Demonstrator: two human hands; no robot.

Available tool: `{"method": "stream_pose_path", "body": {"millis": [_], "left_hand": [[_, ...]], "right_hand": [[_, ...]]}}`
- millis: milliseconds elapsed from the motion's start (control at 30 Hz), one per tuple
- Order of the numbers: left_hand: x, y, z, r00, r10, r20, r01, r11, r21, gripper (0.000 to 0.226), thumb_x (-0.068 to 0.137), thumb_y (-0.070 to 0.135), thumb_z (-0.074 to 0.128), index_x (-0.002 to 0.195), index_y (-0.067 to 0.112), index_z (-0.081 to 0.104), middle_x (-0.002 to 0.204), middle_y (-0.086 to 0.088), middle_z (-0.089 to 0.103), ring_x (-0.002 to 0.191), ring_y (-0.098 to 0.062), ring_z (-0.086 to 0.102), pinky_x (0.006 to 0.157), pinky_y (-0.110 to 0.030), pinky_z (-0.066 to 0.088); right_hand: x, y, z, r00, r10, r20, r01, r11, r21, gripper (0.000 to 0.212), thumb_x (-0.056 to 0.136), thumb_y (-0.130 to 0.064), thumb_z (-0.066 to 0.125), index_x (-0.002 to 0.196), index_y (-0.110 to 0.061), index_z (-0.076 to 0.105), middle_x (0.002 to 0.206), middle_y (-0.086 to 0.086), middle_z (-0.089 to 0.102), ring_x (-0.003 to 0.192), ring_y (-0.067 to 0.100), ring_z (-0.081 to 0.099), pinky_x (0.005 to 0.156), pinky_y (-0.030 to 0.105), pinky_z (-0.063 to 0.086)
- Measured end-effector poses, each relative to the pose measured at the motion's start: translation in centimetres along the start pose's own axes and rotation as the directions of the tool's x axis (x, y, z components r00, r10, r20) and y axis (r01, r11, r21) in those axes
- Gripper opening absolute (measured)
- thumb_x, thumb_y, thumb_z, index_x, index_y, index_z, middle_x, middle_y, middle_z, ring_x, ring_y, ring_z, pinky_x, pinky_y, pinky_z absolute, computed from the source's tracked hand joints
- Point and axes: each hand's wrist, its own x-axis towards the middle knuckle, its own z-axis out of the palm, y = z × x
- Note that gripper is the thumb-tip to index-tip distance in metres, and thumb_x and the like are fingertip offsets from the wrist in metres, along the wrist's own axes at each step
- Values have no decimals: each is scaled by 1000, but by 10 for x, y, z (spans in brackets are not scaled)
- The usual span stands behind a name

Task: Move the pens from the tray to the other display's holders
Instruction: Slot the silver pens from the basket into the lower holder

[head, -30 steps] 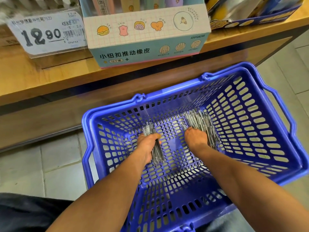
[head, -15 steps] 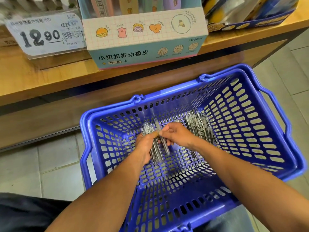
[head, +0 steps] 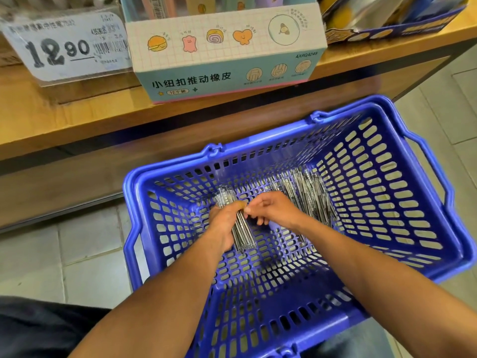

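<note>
my left hand (head: 224,223) grips a bundle of pens (head: 238,223) near the basket's (head: 402,210) left wall, fingers curled round them so they stay lined up and none slip through the holes. my right hand (head: 273,209) meets it, fingers pinched narrow at the bundle's top, probably feeding in a pen. the loose pens (head: 307,195) lie toward the far right corner, waiting.

My left hand (head: 224,223) covered the middle of the pen bundle (head: 241,235), so I could not count the pens. My right hand (head: 273,210) hid whatever its fingertips pinched. The basket (head: 387,254) ran off the bottom edge, and the price tag (head: 64,47) was too blurred to read its small print.
</note>
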Motion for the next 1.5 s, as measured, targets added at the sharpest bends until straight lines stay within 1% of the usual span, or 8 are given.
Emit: {"method": "stream_pose_path", "body": {"millis": [167, 433, 633, 767, 1067, 1233, 1367, 1500], "left_hand": [[1, -1, 0, 1000, -11, -13, 11, 1000, 8, 43, 86, 3, 69, 127, -2, 57, 69, -9, 66, 58, -19, 63, 70, -40, 56], [-3, 0, 1, 1000, -18, -18, 18, 1000, -1, 44, 87, 3, 68, 129, -1, 54, 81, -13, 67, 61, -19, 64, 70, -40, 57], [-5, -1, 1, 1000, -8, -13, 8, 1000, -1, 64, 87, 7, 71, 144, 1, 43, 89, -15, 67, 66, -22, 65, 81, -46, 57], [-1, -2, 2, 1000, -2, 19, 2, 1000, -13, 81, 80, 22, 81, 147, 4, 40, 135, -23, 58, 119, -39, 61, 102, -57, 48], [-2, 3, 2, 997, -67, 46, 71, 994, -87, 72, 79, 24, 80, 142, 10, 47, 130, -20, 63, 111, -37, 66, 91, -54, 55], [-2, 2, 1, 998, -58, 2, 58, 997, -46, 46, 84, 15, 76, 125, 0, 60, 70, -8, 69, 58, -21, 66, 56, -33, 54], [-2, 3, 1, 998, -59, -12, 58, 998, -33, 43, 84, 13, 77, 121, -2, 62, 70, -8, 67, 58, -22, 64, 56, -34, 55], [0, 1, 0, 998, -56, -5, 56, 998, -33, 42, 84, 13, 77, 120, -2, 63, 70, -9, 67, 59, -23, 64, 61, -38, 56]], "right_hand": [[13, 35, -29, 888, 121, -443, -314, 863, -396, 22, 90, -20, 67, 108, -10, 59, 81, 6, 65, 79, 24, 66, 78, 38, 57], [13, 31, -11, 890, 133, -436, -444, 472, -762, 20, 97, -16, 53, 113, -3, 57, 106, 15, 66, 96, 31, 65, 68, 34, 48], [10, 26, -12, 958, 182, -220, -275, 797, -538, 30, 98, -19, 51, 73, -6, 57, 69, 11, 60, 58, 15, 53, 70, 34, 54], [-5, 5, -2, 996, 68, -66, -77, 987, -144, 8, 95, -24, 59, 92, -17, 60, 59, -6, 60, 48, 2, 53, 54, 18, 45], [-16, -2, 15, 998, -62, -28, 63, 996, 60, 13, 85, -23, 72, 97, -24, 67, 68, -5, 62, 53, 3, 57, 54, 16, 48], [-6, 13, -9, 975, 94, -199, -109, 992, -65, 7, 88, -25, 70, 89, -17, 70, 77, -3, 70, 60, 11, 62, 66, 29, 54], [-3, 38, -29, 847, 177, -501, -484, 646, -591, 15, 93, -19, 61, 104, -9, 61, 97, 11, 66, 92, 28, 65, 77, 35, 54], [-4, 51, -23, 831, 216, -513, -552, 436, -711, 34, 91, -9, 59, 123, -4, 50, 109, 13, 64, 98, 27, 63, 75, 33, 51]]}}
